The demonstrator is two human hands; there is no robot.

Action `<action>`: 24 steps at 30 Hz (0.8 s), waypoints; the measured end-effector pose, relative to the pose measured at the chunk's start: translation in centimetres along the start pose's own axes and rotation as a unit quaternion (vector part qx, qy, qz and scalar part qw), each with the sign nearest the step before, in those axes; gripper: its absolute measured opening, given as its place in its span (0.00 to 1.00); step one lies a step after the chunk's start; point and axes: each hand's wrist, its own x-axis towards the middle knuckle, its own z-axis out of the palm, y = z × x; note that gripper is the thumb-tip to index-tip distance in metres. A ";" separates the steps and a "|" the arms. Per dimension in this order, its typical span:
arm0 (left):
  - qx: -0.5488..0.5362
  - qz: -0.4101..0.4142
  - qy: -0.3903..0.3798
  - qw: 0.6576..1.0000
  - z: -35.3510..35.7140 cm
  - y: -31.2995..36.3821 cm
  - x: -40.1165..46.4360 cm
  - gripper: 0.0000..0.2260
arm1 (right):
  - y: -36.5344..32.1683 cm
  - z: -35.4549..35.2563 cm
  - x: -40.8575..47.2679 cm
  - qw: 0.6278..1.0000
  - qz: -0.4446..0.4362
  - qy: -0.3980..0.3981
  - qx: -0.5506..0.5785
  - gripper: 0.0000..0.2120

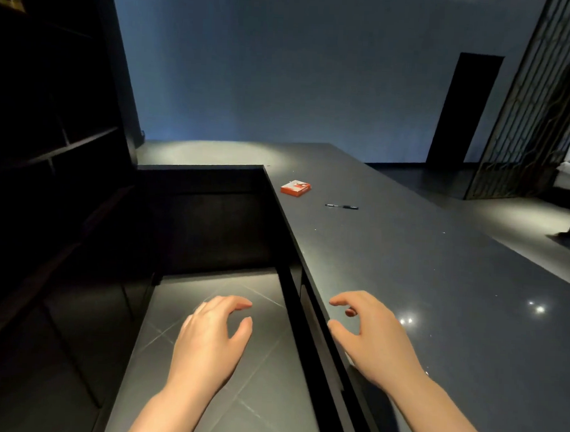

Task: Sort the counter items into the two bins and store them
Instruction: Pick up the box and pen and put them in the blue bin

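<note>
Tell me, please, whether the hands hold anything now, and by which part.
Nothing is held. The left hand and right hand hang empty, fingers loosely curled; the small orange box and black pen lie apart on the dark grey counter.

Dim room, blue-grey back wall (pixel 283 68), lit from below near the counter's far end w/ a pale glow. Long dark grey counter (pixel 438 271) runs from bottom right toward the wall, glossy top w/ a few bright light spots reflected at right. Left: black shelving (pixel 52 124), nearly lost in shadow, shelves barely visible. Between shelving & counter, grey tiled floor (pixel 210 392) w/ thin pale grout lines, part-lit. Back right: tall dark doorway (pixel 464 109) in the wall. Far right: dark lattice screen (pixel 536 106), floor to ceiling; beyond it something white, can't tell what. Floor (pixel 506 209) past the counter dark & shiny.
</note>
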 end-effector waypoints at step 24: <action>-0.061 0.092 -0.121 0.986 18.6 -14.4 51.1 0.11 | 11.7 13.4 45.1 0.983 0.174 0.030 -0.049 0.14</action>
